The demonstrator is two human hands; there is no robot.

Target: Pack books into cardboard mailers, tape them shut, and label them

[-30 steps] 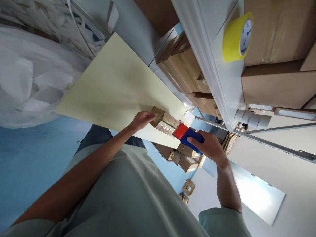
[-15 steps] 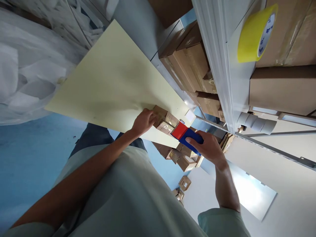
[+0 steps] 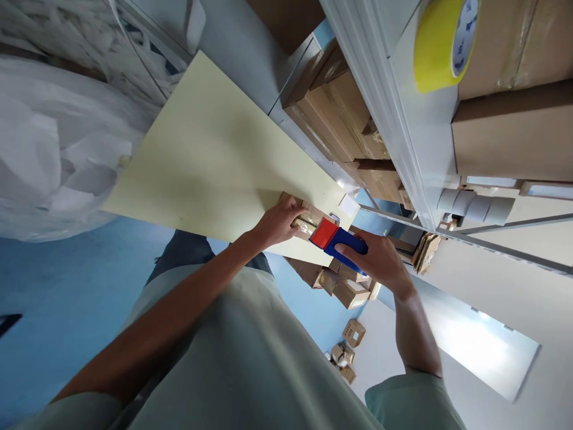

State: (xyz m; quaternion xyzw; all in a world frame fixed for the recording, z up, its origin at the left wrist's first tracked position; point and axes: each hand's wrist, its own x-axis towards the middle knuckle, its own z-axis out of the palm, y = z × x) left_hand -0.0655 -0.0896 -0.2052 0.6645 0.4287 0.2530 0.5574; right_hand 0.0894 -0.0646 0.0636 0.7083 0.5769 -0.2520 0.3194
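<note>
A small cardboard box [image 3: 315, 213] lies on a cream-coloured tabletop [image 3: 210, 143], with shiny clear tape on the face towards me. My left hand [image 3: 281, 222] is on the box's left end, fingers bent over it and partly covering it. In my right hand [image 3: 381, 258] is a blue and red tape dispenser [image 3: 342, 243], thumb across its side. The dispenser's red end rests at the right end of the box. That end of the box is hidden behind the dispenser.
Shelving with a pale metal edge [image 3: 380, 89] runs along the far side, holding cardboard boxes [image 3: 340, 113]. A yellow tape roll [image 3: 441, 45] sits on the upper shelf, near several grey rolls [image 3: 477, 206]. White plastic wrap [image 3: 67, 155] bulges at the left. More boxes [image 3: 351, 292] stand beyond the tabletop.
My left hand has shifted right, further onto the box, covering more of it. My right hand keeps the dispenser at the box's right end. The whole view has shifted slightly.
</note>
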